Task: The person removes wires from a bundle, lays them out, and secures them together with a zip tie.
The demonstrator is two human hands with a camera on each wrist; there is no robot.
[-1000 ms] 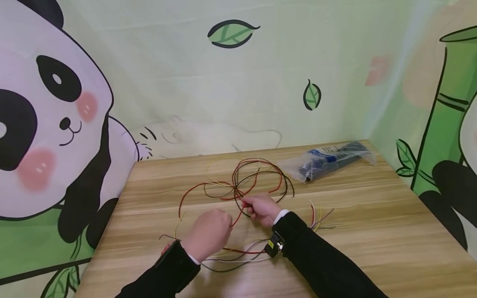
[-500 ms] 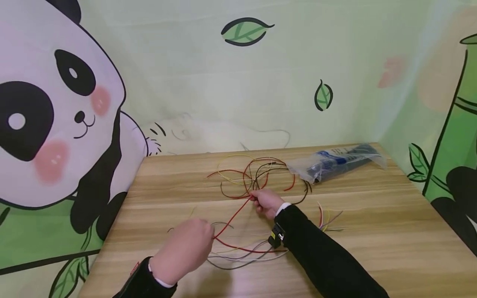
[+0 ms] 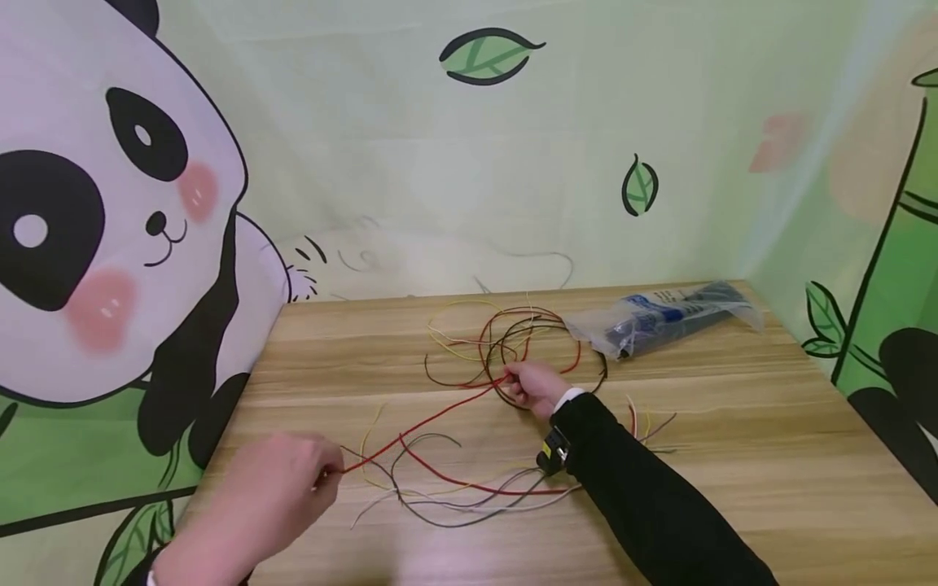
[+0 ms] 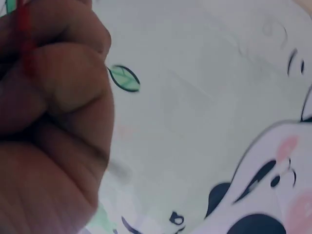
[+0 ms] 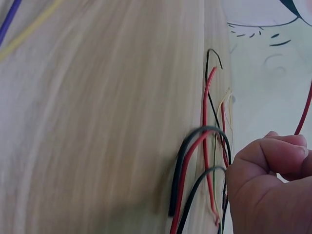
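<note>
A thin red wire point(image 3: 440, 413) runs nearly taut and slanting between my two hands, low over the wooden table. My left hand point(image 3: 274, 488) pinches its near end at the left front, fingers curled. In the left wrist view, a blurred bit of red wire point(image 4: 25, 44) crosses those fingers. My right hand point(image 3: 536, 387) pinches the same wire beside a loose coil of wires point(image 3: 481, 346), red, black and yellow. The right wrist view has the right hand point(image 5: 273, 170) at its edge, with thicker black and red wires point(image 5: 181, 170) arching close by.
Below the held wire lies a spread bunch of wires point(image 3: 454, 526), red, grey, white and yellow, passing under the right forearm. Its ends point(image 3: 636, 419) fan out beyond the sleeve. A clear plastic bag point(image 3: 659, 319) with dark and blue contents lies at the back right, before a printed wall point(image 3: 366, 163).
My left hand has moved left and toward me, drawing the red wire out longer between the hands. The right hand has stayed near the coil, still pinching.
</note>
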